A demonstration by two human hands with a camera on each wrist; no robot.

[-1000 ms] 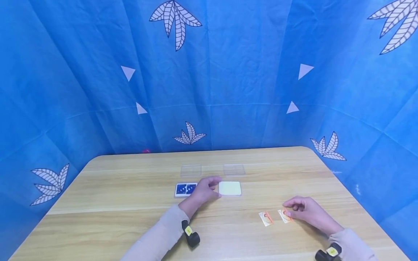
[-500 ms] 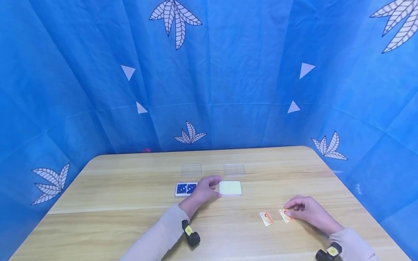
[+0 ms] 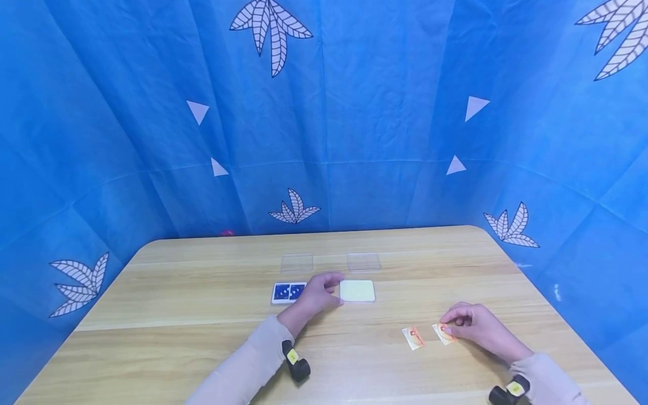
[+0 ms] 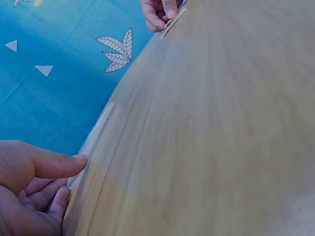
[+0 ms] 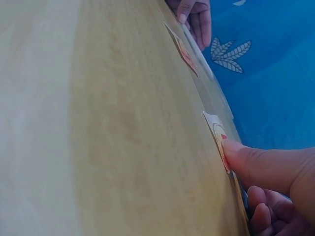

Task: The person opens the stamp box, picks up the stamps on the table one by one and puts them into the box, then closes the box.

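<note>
In the head view my left hand sits mid-table, holding the left end of a flat pale-yellow case between thumb and index finger. A white-framed case with two dark blue cards lies left of it, partly hidden by the hand. Over on the right, my right hand pinches a small orange-and-white card, its thumb on the card's face. Another such card lies flat to its left. The right wrist view shows the thumb pressing the held card, with the second card beyond.
Two clear plastic covers lie side by side behind the cases. The wooden table ends at a blue curtain with leaf and triangle prints. Each wrist carries a small black camera.
</note>
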